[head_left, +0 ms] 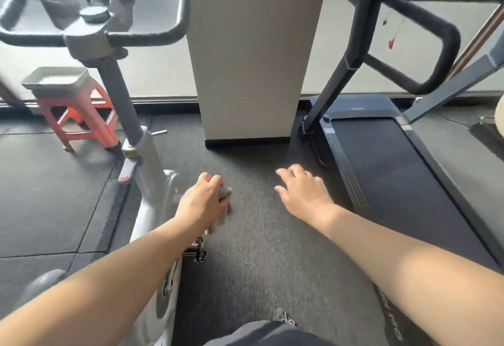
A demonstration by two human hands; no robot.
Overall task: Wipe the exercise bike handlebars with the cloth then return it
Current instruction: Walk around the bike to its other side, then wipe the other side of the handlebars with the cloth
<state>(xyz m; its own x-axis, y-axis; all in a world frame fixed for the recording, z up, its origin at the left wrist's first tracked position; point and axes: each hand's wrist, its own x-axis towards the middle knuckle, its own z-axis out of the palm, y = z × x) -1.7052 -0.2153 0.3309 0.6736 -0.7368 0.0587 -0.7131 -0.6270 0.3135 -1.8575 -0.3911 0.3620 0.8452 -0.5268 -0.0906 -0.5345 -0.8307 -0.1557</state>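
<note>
We're looking down past both forearms here. Our left hand (203, 201) has its fingers curled round the cloth (225, 195), a small grey wad that pokes out past the knuckles and trails a bit below the palm. Our right hand (302, 191) hangs beside it, well apart, fingers loosely spread and holding nothing, palm down above the dark floor (259, 250).

Just to the left of the cloth hand stands the white frame of the exercise bike (148, 182), its grey post rising up and away from us. The handlebars (152, 36) sit far above and beyond the left hand, black and looped, blurred in this view, with nothing touching them. Beyond them, further left, there's an orange stool (79, 119) with a pale tray (56, 80) on top.

Straight ahead of both hands rises a beige pillar (251, 59). To the right of the free hand runs the treadmill (387, 160), its dark belt stretching away.
</note>
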